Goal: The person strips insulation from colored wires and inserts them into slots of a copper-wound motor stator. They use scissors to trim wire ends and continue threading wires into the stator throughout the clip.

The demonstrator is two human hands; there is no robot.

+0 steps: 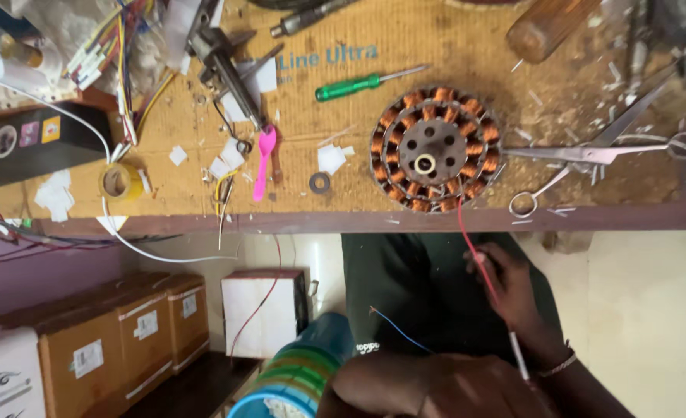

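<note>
1 red lead wire (473, 240) is the item in work. It leaves the lower rim of the copper-wound stator (436, 149), which lies flat on the workbench (467, 46) at upper centre-right of the frame. From there it drops over the bench edge to the right hand (513, 298) at lower centre-right.

Step in hand, as judged: the lead is being held and drawn out below the bench, while the stator rests untouched on top.

Right hand: positioned below the bench edge in front of the dark garment, wrist toward the lower right corner, with a band at the wrist. The fingers are closed around the red lead. The lead passes through the grip and continues toward the wrist, where a short white sleeve shows on it.

Left hand: a brown form at the bottom edge, centre, may be it. Its fingers are not visible, so their state cannot be told. 1 blue wire (397, 329) ends just above that form.

Next move, as judged: any further handling calls for a steady grip and low tension, since the stator is not clamped and lies close to the bench edge.

Nearby: scissors (598, 155) lie just right of the stator, and 1 green screwdriver (358, 83) lies to its upper left.
</note>
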